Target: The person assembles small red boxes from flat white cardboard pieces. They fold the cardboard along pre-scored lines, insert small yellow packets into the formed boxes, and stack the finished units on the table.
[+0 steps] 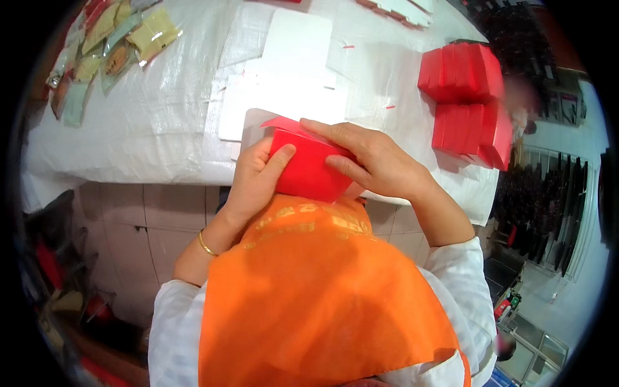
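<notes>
At the near edge of the worktop (161,145), the left hand (253,175) is gripping the red box (308,173) while the right hand (383,160) is pinching its upper part, light, even pressure probably keeping it square.

I have a carton (309,171) between my left grip (256,173) and my right grip (371,155), in front of my apron (316,290), at the near edge of the tabletop (171,129). Beyond it, sheets (298,48) lie overlapping on the tabletop. Packets (153,35) lie clustered at the far left; at the right stand two rows of boxes (458,129), one nearer me.
</notes>
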`<state>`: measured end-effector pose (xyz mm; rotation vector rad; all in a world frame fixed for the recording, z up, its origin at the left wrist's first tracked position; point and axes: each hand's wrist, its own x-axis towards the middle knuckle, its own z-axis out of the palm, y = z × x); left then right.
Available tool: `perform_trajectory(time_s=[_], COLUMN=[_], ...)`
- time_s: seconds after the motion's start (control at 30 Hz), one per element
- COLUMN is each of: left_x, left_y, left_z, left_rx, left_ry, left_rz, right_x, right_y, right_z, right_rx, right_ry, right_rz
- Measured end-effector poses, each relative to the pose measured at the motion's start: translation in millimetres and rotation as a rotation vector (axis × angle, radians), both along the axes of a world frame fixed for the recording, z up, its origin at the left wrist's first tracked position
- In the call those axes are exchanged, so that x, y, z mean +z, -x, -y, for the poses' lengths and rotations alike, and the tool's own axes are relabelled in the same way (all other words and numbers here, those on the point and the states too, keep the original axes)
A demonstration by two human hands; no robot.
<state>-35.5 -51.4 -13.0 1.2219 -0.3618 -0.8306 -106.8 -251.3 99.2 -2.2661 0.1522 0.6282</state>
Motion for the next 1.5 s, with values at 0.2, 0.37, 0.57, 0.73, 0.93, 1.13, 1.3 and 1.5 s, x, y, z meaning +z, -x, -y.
perform_trajectory(time_s=[0.2,0.37,0.57,0.73,0.93,1.13,1.3,1.5], left_x=[26,24,25,28,28,35,34,48], left_y=[-28,-25,-14,-13,-12,-11,-19,-25], left_z=[20,13,21,21,25,27,25,34], left_rx=[0.421,0.519,0.34,0.324,0.331,0.315,0.246,0.264], left_ry=[-0.158,-0.006,0.131,0.08,0.079,0.081,0.006,-0.079], left_rz=[0.64,0.471,0.308,0.329,0.514,0.6,0.623,0.592], right_x=[-32,-41,-46,-34,-33,-40,-44,-41], right_y=[-8,4,19,17,19,26,25,19], right_z=[21,4,-12,-4,8,6,7,8], right_rx=[-0.219,-0.566,-0.619,-0.673,-0.537,-0.499,-0.521,-0.633], right_ry=[-0.22,-0.427,-0.483,-0.549,-0.2,-0.038,0.0,0.019], right_rz=[0.515,0.56,0.561,0.598,0.81,0.951,0.988,0.894])
